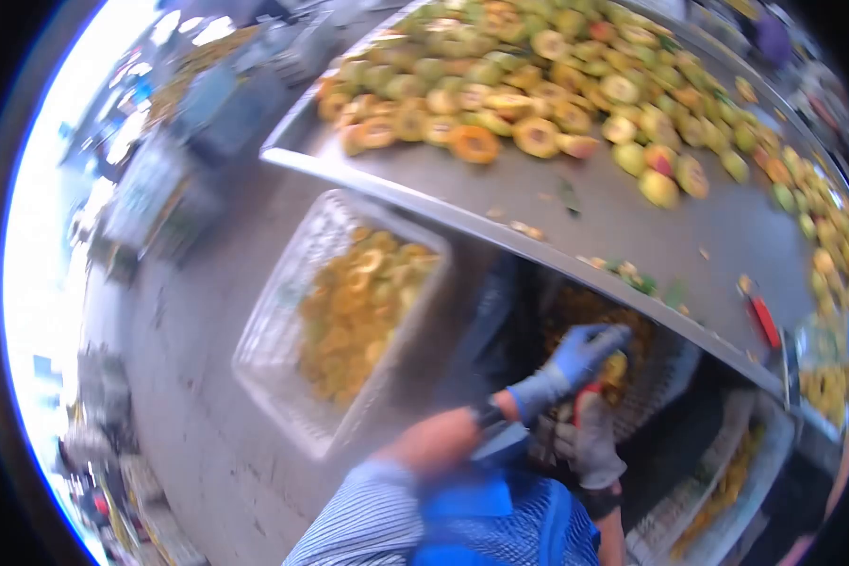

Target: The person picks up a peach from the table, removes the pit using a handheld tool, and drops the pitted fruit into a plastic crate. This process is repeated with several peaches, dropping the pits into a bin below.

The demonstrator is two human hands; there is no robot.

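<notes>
The view is blurred by motion. My left hand (pixel 575 360), in a blue glove, reaches under the metal table's edge, and its fingers curl around a yellow fruit piece (pixel 617 366) over a crate of fruit (pixel 656 377). Just below it is my right hand (pixel 596 441), in a grey glove, closed in a fist around a red-handled tool (pixel 586 391). The two hands almost touch. A striped sleeve and a blue apron (pixel 481 524) fill the bottom of the view.
The steel table (pixel 594 212) carries several halved green and orange fruits (pixel 538 85) and another red-handled tool (pixel 762 321). A white mesh basket (pixel 283 321) of yellow fruit pieces stands on the concrete floor at left. Another crate (pixel 726 491) sits lower right.
</notes>
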